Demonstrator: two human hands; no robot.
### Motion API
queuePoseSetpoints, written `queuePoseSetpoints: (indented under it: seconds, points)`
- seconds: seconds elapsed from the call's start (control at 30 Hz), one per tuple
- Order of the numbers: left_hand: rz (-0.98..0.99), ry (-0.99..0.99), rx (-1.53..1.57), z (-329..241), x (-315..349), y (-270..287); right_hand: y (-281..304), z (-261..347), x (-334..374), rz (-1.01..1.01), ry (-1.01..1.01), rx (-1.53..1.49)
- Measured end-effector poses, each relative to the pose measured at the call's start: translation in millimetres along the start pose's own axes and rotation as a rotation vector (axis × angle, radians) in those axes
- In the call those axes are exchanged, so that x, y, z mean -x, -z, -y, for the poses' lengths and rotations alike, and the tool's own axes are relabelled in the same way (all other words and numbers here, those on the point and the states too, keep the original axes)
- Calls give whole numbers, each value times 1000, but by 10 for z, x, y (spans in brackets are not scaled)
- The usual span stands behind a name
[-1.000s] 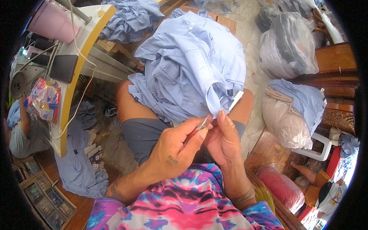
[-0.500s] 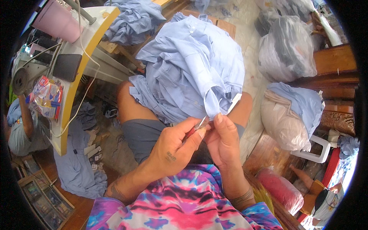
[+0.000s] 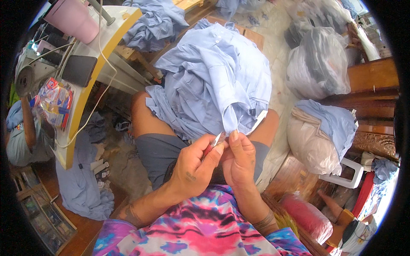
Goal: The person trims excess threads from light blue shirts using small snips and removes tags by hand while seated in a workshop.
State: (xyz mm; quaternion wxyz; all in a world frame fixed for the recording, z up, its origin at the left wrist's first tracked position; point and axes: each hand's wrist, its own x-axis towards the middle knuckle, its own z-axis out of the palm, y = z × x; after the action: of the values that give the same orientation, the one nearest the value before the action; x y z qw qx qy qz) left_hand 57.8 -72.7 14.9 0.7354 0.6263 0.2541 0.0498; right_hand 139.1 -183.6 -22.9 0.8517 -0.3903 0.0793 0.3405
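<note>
A heap of light blue shirts (image 3: 205, 72) lies across my lap and knees, with small pale buttons showing on the cloth near its top. My left hand (image 3: 196, 162) is closed around small thread snips (image 3: 218, 139) with a red handle, their metal blades pointing up at the cloth. Beside it, my right hand (image 3: 240, 160) pinches a narrow end of a shirt (image 3: 230, 121) between thumb and fingers. The blade tips are close to that pinched end; whether they touch it I cannot tell. A white tag (image 3: 259, 119) hangs beside it.
To the left is a yellow-edged table (image 3: 109, 36) with a pink cup (image 3: 72, 19), a phone (image 3: 80, 70) and a plastic packet (image 3: 54, 102). Plastic bags (image 3: 318, 64) and a wrapped cloth bundle (image 3: 314, 141) stand at right. Another person (image 3: 25, 132) is at far left.
Both hands and the pinched shirt end have shifted slightly left in view. The snips' blades now show broader and tilt further right. Both grips stay closed.
</note>
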Motion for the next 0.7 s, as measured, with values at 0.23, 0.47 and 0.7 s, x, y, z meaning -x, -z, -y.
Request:
queuePoseSetpoints:
  seconds: [0.23, 0.47, 0.7]
  points:
    - [-47, -175, -232, -101, -15, -24, -24, -6, -26, 7, 118, 194]
    - [34, -17, 41, -107, -2, 86, -78, -26, -68, 57, 147, 192]
    - [147, 147, 442, -152, -23, 147, -70, -3, -125, 121, 275, 380]
